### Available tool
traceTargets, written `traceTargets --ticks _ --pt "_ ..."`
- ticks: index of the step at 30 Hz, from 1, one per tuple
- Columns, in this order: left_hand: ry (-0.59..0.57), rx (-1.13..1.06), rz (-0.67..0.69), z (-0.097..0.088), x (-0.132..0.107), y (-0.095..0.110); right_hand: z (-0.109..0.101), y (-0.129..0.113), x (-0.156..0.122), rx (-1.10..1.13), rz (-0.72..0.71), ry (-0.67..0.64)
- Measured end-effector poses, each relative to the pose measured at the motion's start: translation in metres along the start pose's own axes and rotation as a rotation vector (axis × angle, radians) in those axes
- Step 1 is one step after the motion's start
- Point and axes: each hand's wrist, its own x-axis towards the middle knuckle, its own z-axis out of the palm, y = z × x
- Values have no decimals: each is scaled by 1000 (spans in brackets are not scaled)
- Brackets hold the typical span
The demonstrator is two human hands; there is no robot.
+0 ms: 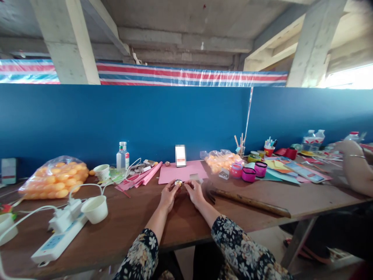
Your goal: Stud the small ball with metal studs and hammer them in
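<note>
My left hand (168,196) pinches a small shiny round metallic piece (178,182) between thumb and fingers, just above the table near its front middle. Close beside it on the right, my right hand (194,192) has its thumb and fingertips drawn together. Whether anything small is between those fingertips is too fine to make out. Behind both hands lies a pink sheet (169,175). A similar shiny round piece (167,163) sits near the sheet's back left corner. A phone with a lit screen (180,156) stands upright at the back of the sheet.
On the left are a bag of orange balls (56,179), a power strip (58,241) with cables, and a white paper cup (95,210). A hammer with a wooden handle (253,202) lies to the right, before pink tape rolls (248,174). Another person's arm (357,169) rests far right.
</note>
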Motion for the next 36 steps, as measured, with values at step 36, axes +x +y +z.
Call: traceTargets --ticks 36 --pt "-83 31 -16 0 -1 0 0 -2 -2 65 53 -91"
